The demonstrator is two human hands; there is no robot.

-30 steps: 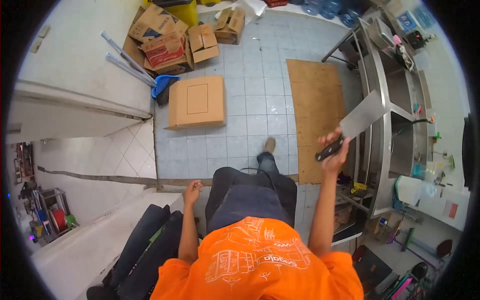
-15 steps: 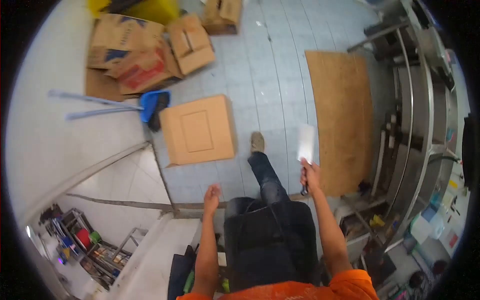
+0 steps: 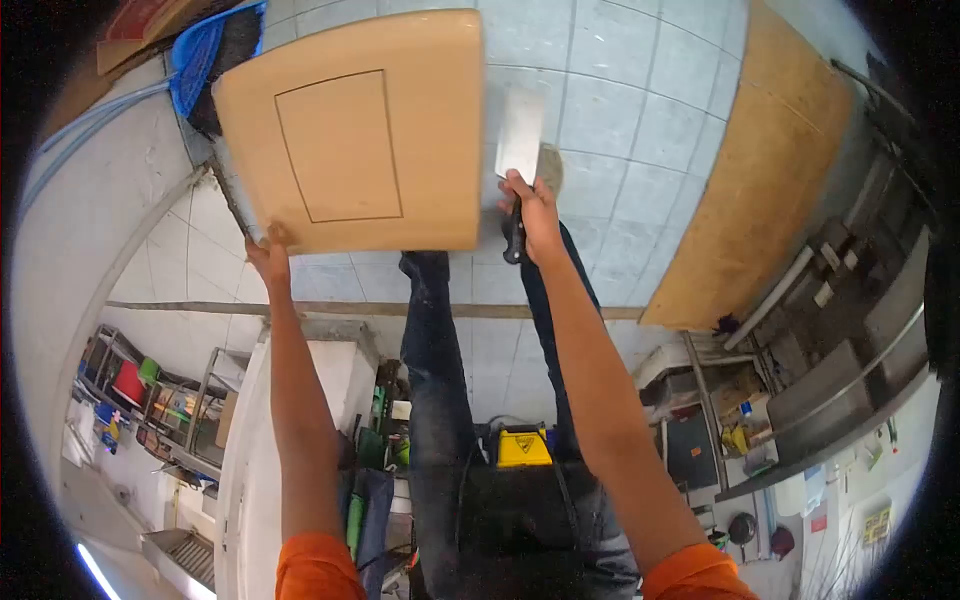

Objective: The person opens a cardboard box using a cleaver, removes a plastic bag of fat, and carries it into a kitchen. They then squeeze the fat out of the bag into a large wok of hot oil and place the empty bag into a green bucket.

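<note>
A flat brown cardboard box with a rectangle marked on its top face is in front of me. My left hand is closed on its near left corner, with the thumb over the top face; the fingers underneath are partly hidden. My right hand is wrapped round the black handle of a cleaver. Its broad, pale blade points away from me, just right of the box and over my shoe.
A flat brown board lies on the tiled floor at right, beside a metal rack. A blue dustpan with long handles is at upper left. Behind me stands a yellow item with a warning triangle.
My left hand has reached forward and left and taken hold of the box corner. The box looks nearer. The cleaver, still in my right hand, has moved left towards the box.
</note>
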